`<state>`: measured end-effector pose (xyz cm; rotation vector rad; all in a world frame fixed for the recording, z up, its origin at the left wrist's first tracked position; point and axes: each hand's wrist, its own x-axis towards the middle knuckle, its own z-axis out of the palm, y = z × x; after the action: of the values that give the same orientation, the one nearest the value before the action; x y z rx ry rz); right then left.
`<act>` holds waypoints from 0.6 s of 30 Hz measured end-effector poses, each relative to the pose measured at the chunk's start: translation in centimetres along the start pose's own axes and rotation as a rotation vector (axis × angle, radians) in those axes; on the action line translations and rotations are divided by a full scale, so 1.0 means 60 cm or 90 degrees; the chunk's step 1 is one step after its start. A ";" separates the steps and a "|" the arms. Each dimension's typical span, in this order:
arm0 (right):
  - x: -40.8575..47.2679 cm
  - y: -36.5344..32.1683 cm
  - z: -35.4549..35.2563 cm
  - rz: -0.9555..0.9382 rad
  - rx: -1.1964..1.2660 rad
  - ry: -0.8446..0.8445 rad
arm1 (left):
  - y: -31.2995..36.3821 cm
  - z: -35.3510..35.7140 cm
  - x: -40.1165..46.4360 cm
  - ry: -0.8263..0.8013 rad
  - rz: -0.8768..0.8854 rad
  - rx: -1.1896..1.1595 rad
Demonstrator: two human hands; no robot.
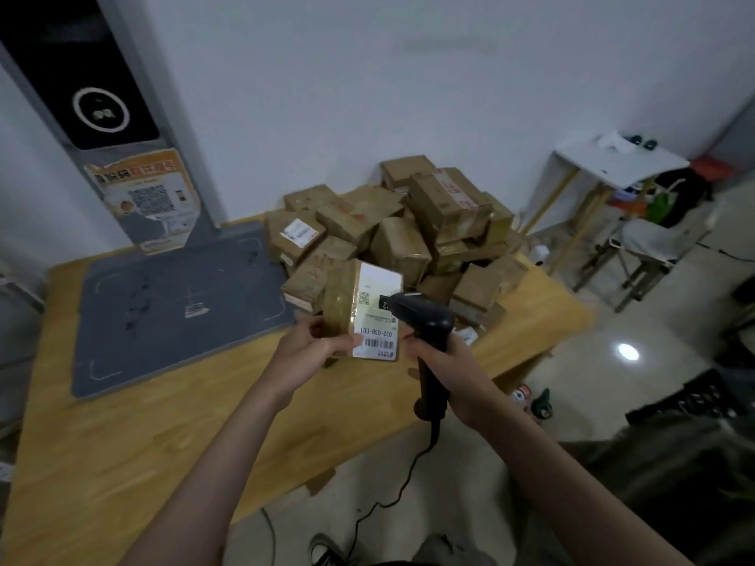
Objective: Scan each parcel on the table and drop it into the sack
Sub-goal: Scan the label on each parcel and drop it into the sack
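Head view: left hand (314,345) grips a taped brown parcel (361,310) by its near left corner, thumb on the white label (378,316), held up above the wooden table (163,443). Label faces the camera, barcode at its near end. Right hand (445,361) is wrapped round the handle of a black scanner (425,320), whose head points at the label and overlaps the parcel's right edge at about 3 o'clock; whether they touch is unclear. Black cable (392,492) hangs from the handle toward 6 o'clock. Pile of brown parcels (400,226) on the table's far right corner, 12 o'clock from the held parcel. Grey mat (175,304) lies on the table at 9 o'clock. White side table (621,161) at 2 o'clock, well apart. No sack identifiable.
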<state>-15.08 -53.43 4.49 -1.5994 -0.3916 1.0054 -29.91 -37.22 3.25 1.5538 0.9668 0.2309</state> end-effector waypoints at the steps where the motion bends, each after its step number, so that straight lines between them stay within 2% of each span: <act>1: -0.005 0.005 -0.017 0.003 0.004 0.007 | 0.006 0.021 -0.001 -0.007 0.002 0.010; 6: -0.043 0.037 -0.119 0.020 0.075 0.018 | 0.030 0.157 -0.022 -0.015 0.037 0.111; 10: -0.089 0.082 -0.224 0.032 0.113 0.084 | 0.029 0.291 -0.045 -0.059 0.081 0.217; 18: -0.198 0.210 -0.429 0.091 0.167 0.240 | -0.003 0.558 -0.083 -0.238 0.103 0.414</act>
<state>-5.33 -81.94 -2.84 -1.5489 0.1100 0.7996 -11.77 -65.01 -3.45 2.1741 0.6426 -0.2875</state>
